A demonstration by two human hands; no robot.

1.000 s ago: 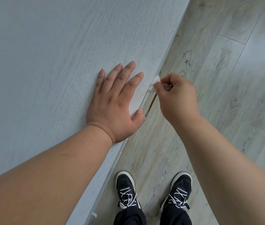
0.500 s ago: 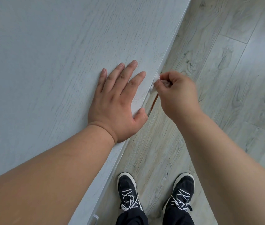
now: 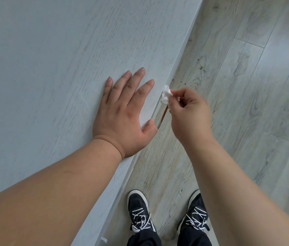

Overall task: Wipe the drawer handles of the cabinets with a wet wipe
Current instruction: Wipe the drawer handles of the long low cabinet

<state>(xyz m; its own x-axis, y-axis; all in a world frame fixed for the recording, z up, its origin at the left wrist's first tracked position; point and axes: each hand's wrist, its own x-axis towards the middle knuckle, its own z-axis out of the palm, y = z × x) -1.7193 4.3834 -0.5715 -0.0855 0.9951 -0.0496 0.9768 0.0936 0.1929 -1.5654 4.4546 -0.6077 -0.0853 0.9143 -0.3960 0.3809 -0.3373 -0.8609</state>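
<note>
Two bare forearms from the lower edge of the frame, angled up toward the centre. Between them, at the bottom edge, a pair of dark shoes with white laces: left shoe (image 3: 138, 210) and right shoe (image 3: 197, 215), flat on the floor (image 3: 246, 89) of pale wood-look planks.

Further up, left hand (image 3: 122, 116) palm-down on the pale grey cabinet (image 3: 60, 68) top, fingers (image 3: 139, 79) straight and spread wide, holding nothing, thumb at the front edge.

Just right of it, right hand (image 3: 190, 116) off the edge and over the floor, thumb and forefinger pinching a wadded white wet wipe (image 3: 166, 95), remaining fingers loosely curled.

Wipe near frame centre, touching the cabinet's front edge at the upper end of the drawer handle (image 3: 163, 115). Handle slim and brownish, seen edge-on, running down from the wipe toward the left thumb, just beside both hands.

Beyond, cabinet top stretching to the upper left, floor planks filling the upper right.
</note>
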